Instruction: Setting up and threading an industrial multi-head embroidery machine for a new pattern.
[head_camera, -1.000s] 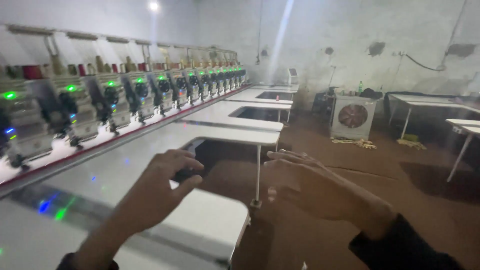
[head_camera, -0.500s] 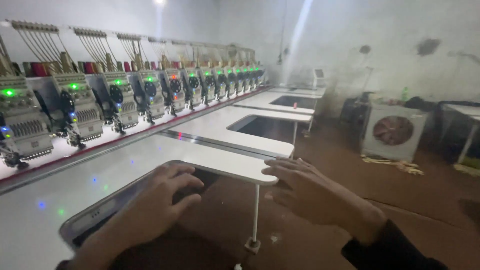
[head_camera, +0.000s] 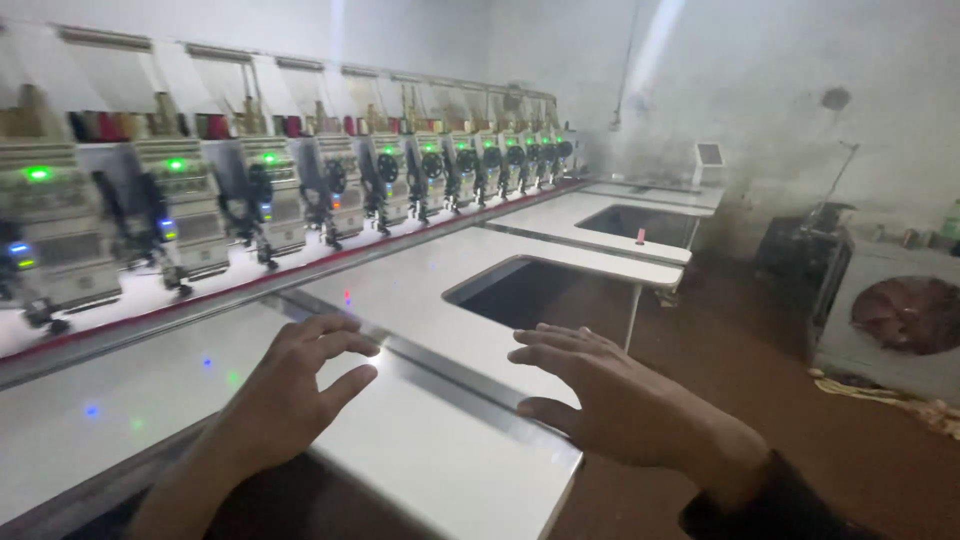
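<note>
Your left hand (head_camera: 285, 400) sits at abt 7 o'clock in view, palm down, fingers spread and slightly curled, holding nothing; it hovers over or just touches the white table panel (head_camera: 440, 460) — can't tell which. Your right hand (head_camera: 625, 405) is at abt 5 o'clock, also palm down, fingers spread flat, gripping nothing, over the panel's right front corner.

The panel: long axis runs from 7 o'clock near you toward 1 o'clock, same way as the whole machine bed. Glossy white top, reflective, w/ small blue and green light spots mirrored on it. A metal strip (head_camera: 450, 370) crosses btwn this panel and the next one (head_camera: 420, 290), running roughly 10 to 4 o'clock; your left fingertips are just beside it, right fingertips over it.

Beyond the strip, at 12 o'clock from your hands, a rectangular dark cut-out (head_camera: 540, 295) opens in the next panel. Farther on, at 1 o'clock, another panel w/ a second cut-out (head_camera: 645, 222) and a small red object (head_camera: 640, 236) on its edge.

Along the left, 9 to 12 o'clock, a row of embroidery heads (head_camera: 260, 195) w/ green lamps, thread cones above, red rail below. A thin table leg (head_camera: 632, 315) stands under the next panel at 2 o'clock. At 3 o'clock on the floor, a boxy fan unit (head_camera: 895, 320), well apart from you. Small screen (head_camera: 709, 156) on a stand at far end.
</note>
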